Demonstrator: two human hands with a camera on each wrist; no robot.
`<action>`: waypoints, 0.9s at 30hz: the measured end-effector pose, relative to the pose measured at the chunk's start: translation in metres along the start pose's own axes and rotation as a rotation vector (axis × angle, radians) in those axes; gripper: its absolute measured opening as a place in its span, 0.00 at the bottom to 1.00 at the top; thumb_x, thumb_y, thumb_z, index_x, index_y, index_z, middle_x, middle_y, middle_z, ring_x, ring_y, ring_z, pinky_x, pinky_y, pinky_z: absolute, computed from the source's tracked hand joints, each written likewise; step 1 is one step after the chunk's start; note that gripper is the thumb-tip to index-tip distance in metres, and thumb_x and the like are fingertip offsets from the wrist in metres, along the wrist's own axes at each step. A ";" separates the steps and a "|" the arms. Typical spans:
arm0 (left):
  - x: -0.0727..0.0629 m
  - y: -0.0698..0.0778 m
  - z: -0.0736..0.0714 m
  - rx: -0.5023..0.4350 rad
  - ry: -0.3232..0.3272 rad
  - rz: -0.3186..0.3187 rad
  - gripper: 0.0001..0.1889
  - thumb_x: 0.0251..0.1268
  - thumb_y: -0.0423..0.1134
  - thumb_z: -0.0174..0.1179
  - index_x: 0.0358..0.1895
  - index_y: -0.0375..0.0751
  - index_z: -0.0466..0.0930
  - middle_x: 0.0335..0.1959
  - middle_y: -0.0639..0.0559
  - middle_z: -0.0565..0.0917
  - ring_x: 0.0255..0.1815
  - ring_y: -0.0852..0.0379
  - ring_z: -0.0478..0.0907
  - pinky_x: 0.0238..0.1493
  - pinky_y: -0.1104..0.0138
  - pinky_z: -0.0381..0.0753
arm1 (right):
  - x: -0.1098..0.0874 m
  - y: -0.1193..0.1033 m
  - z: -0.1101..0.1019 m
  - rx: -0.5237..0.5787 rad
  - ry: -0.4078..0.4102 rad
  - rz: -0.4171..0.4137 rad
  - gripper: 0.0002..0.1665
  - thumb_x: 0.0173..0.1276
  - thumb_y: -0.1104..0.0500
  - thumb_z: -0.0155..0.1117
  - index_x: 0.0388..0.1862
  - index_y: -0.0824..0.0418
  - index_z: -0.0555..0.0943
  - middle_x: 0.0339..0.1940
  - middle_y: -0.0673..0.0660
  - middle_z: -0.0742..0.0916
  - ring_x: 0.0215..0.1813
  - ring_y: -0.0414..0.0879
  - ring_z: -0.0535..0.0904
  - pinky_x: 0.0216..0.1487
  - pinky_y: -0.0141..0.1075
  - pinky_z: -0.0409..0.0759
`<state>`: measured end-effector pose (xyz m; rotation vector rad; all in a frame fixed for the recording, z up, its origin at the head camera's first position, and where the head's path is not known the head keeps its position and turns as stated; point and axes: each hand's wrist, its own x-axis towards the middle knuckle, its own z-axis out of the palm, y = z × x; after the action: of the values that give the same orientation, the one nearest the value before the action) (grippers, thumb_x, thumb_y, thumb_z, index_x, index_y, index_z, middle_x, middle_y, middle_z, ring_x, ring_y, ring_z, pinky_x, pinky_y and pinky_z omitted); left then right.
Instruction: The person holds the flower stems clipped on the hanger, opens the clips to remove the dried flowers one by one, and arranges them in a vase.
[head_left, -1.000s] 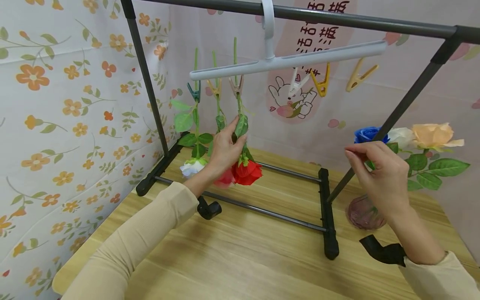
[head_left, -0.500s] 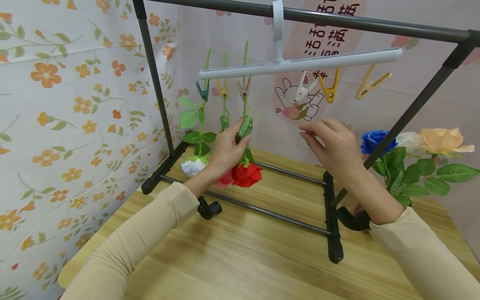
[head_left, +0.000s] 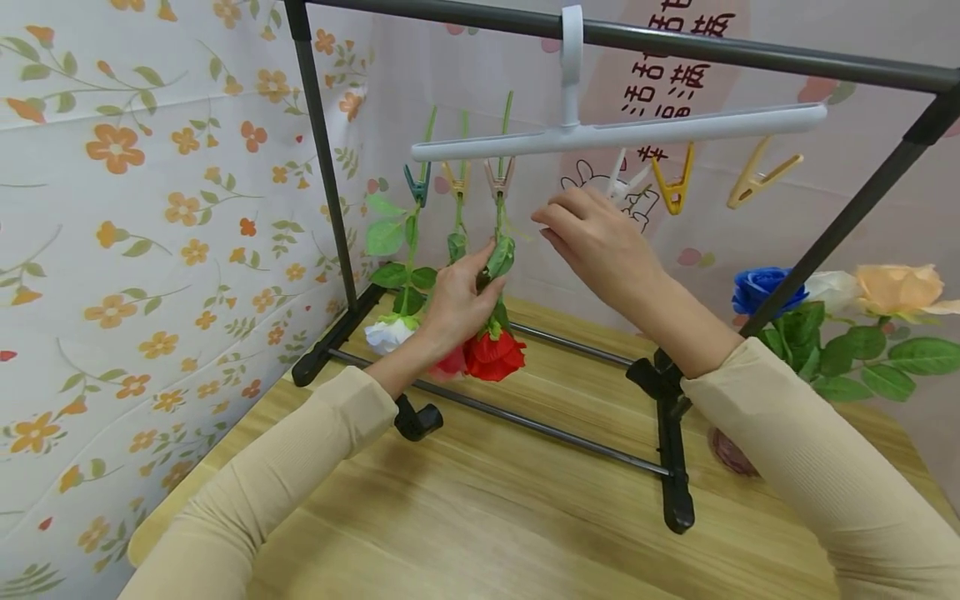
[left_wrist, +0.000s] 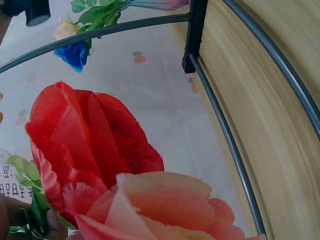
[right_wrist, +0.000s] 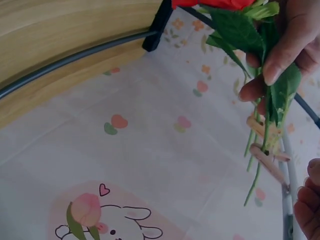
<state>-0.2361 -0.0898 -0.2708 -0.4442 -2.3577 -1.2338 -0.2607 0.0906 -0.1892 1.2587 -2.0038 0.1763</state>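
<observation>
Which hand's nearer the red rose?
Left. The left hand grips the red rose just above its bloom; the right hand is apart from it, higher and to the right.

Flowered cloth (head_left: 112, 250) and a pale backdrop (head_left: 720, 229) around a wood-grain table (head_left: 487, 517).
On my feed, orange flowers (head_left: 115, 149) and green leaves (head_left: 149, 77) cover the cloth past the table's left edge; behind its far edge, the backdrop shows me dark written characters (head_left: 648, 73), a rabbit drawing (right_wrist: 122, 227), a pink tulip print (right_wrist: 86, 210) and an outlined heart (right_wrist: 104, 190).
</observation>
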 end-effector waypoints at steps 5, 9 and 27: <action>-0.001 0.001 -0.002 0.012 -0.010 0.012 0.28 0.65 0.34 0.57 0.67 0.34 0.64 0.61 0.38 0.75 0.28 0.52 0.78 0.40 0.64 0.76 | 0.012 0.006 0.010 -0.083 -0.013 -0.063 0.09 0.64 0.72 0.60 0.43 0.68 0.79 0.40 0.64 0.82 0.44 0.58 0.76 0.44 0.43 0.78; -0.002 0.001 -0.005 0.027 -0.018 0.018 0.28 0.65 0.34 0.58 0.68 0.35 0.63 0.61 0.39 0.74 0.20 0.55 0.70 0.34 0.66 0.72 | 0.023 0.011 0.020 -0.150 -0.004 -0.123 0.11 0.66 0.75 0.53 0.44 0.69 0.79 0.39 0.64 0.81 0.40 0.58 0.75 0.38 0.42 0.77; -0.005 0.006 -0.018 0.068 -0.046 0.059 0.26 0.65 0.33 0.57 0.66 0.35 0.66 0.48 0.41 0.82 0.30 0.53 0.75 0.31 0.68 0.70 | 0.054 0.023 0.037 -0.538 -0.045 -0.302 0.12 0.70 0.71 0.50 0.47 0.64 0.77 0.38 0.62 0.76 0.38 0.55 0.72 0.35 0.40 0.71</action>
<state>-0.2248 -0.1020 -0.2606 -0.5214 -2.3991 -1.1247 -0.3119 0.0458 -0.1739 1.1881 -1.7053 -0.5077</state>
